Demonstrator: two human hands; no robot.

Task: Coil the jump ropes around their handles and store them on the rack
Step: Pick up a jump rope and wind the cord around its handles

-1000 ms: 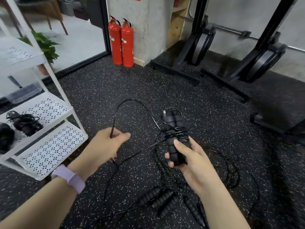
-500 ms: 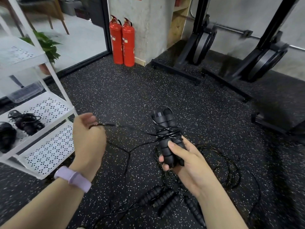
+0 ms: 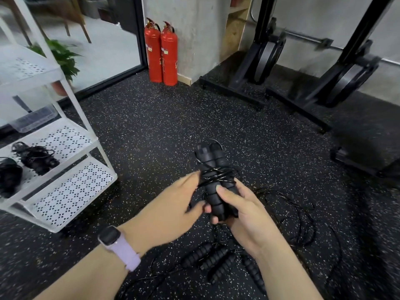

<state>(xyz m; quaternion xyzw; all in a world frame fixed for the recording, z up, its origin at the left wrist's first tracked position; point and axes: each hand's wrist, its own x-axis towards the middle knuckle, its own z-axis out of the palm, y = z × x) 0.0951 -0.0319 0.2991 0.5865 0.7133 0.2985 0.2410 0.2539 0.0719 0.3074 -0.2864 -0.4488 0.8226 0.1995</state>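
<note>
Right hand (image 3: 244, 211) grips a pair of black handles (image 3: 213, 180) held together, thumb lying across their front, fingers curled behind. Handles point up and away from the person. Thin black cord (image 3: 216, 174) is wound several turns around the middle of the pair. Left hand (image 3: 173, 204) sits against the left side of the bundle, fingertips touching the wound cord; whether it pinches the cord or only touches it cannot be told, the fingers are blurred. Lilac watch (image 3: 119, 245) on the left wrist.

Speckled black floor (image 3: 151, 131) below the hands carries more loose handles (image 3: 207, 256) lying side by side, with tangled cord (image 3: 298, 217) spread to their right.

White perforated rack (image 3: 71, 191) stands at the left edge of the floor; two dark coiled bundles (image 3: 36, 156) rest on its middle shelf, lowest shelf near them. Two red fire extinguishers (image 3: 161, 53) stand against the far pillar.
</note>
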